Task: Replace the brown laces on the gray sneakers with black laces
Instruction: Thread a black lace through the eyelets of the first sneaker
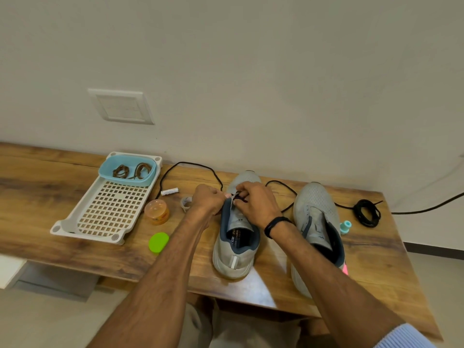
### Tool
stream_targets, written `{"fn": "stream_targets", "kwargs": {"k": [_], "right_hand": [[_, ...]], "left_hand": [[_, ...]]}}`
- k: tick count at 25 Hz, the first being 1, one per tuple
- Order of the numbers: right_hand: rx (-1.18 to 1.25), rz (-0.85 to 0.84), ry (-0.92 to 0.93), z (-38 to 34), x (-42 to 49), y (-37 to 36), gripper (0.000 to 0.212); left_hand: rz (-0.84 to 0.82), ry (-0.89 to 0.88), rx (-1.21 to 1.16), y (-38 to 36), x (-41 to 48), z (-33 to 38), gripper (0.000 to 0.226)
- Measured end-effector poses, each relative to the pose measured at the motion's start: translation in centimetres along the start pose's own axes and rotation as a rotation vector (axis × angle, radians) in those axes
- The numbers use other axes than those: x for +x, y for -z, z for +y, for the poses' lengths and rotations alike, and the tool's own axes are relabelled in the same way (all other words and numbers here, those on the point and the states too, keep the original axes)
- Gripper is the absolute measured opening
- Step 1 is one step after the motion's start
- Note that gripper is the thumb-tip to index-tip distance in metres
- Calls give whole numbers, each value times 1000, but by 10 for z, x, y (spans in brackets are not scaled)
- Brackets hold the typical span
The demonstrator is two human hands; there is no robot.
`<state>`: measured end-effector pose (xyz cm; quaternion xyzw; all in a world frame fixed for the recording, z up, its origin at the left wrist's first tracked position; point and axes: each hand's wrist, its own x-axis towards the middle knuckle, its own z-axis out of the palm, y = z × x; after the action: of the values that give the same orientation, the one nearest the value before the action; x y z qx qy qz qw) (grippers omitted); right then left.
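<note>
Two gray sneakers stand on the wooden table, toes toward the wall. Over the eyelets of the left sneaker, my left hand and my right hand each pinch part of a black lace. That lace loops out behind the shoe to the left and right. The right sneaker has no lace in it. A second black lace lies coiled at the far right. Both brown laces sit coiled in a blue bowl.
The blue bowl rests on a white perforated tray at the left. Between tray and shoes lie a battery, a tape roll, an orange jar and a green lid. A teal spool sits right of the shoes.
</note>
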<state>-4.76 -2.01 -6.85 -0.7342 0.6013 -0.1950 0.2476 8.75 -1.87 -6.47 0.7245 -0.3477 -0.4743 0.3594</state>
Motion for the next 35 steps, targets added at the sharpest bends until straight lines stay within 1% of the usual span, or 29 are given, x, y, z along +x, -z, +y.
{"fn": "stream_targets", "kwargs": {"k": [1, 3, 5, 6, 7, 8, 10, 11, 12, 13, 14, 16, 17, 18, 19, 20, 22, 23, 24, 25, 27, 29, 30, 31, 32, 35], "right_hand": [[-43, -12, 27, 0, -1, -3, 38], [-134, -27, 70, -2, -4, -8, 39], [-215, -33, 56, -1, -7, -8, 36], [-245, -33, 37, -1, -9, -7, 35], [-267, -31, 23, -1, -10, -6, 35], [-284, -30, 14, -1, -12, -4, 37], [-326, -29, 4, -2, -14, -2, 45], [-333, -25, -16, -3, -14, -1, 52], [-311, -18, -48, -3, -14, 0, 60], [-269, -5, -85, -3, -14, 3, 68], [-221, 13, -127, -4, -15, 5, 74], [-140, 57, -232, -5, -20, 10, 80], [-137, 68, -286, -5, -24, 11, 81], [-163, 70, -327, -5, -30, 11, 82], [-202, 75, -354, -5, -35, 11, 81], [-230, 91, -369, -5, -40, 10, 80], [-233, 128, -396, -5, -45, 10, 72], [-225, 129, -404, -6, -45, 11, 65], [-224, 118, -401, -6, -45, 11, 57], [-235, 105, -382, -6, -43, 11, 49], [-277, 106, -317, -5, -42, 10, 37], [-303, 124, -265, -3, -40, 8, 29], [-316, 129, -252, -2, -39, 8, 27], [-334, 130, -251, 0, -37, 8, 26], [-354, 129, -258, 1, -36, 9, 27], [-363, 146, -303, 5, -33, 14, 26]], "left_hand": [[12, -19, 31, 0, 1, -1, 19], [45, -21, 72, -1, 2, -2, 20], [72, 32, -50, 2, 0, 2, 14], [100, 68, -145, 7, 0, 5, 16], [193, 79, -221, 13, 0, 10, 20], [371, 68, -296, 20, 1, 16, 21], [786, -71, -540, 40, -3, 28, 14], [899, -138, -644, 48, -6, 31, 8], [941, -180, -624, 53, -9, 32, 7], [902, -183, -473, 53, -14, 32, 13], [796, -156, -211, 50, -13, 26, 23], [555, -122, 449, 41, -12, 16, 48], [468, -164, 655, 36, -14, 15, 59], [410, -242, 744, 31, -15, 14, 67], [343, -319, 722, 26, -18, 16, 74], [265, -367, 644, 21, -20, 18, 81], [90, -354, 496, 11, -23, 16, 93], [19, -326, 489, 9, -25, 14, 93], [-27, -309, 525, 8, -26, 12, 87], [-51, -291, 584, 8, -25, 10, 75], [-74, -245, 667, 10, -17, 2, 47], [-97, -206, 685, 10, -11, -4, 20], [-86, -205, 705, 11, -11, -3, 11], [-32, -211, 723, 13, -12, 0, 13], [82, -209, 707, 16, -13, 4, 17], [613, -158, 485, 33, -20, 16, 29]]}}
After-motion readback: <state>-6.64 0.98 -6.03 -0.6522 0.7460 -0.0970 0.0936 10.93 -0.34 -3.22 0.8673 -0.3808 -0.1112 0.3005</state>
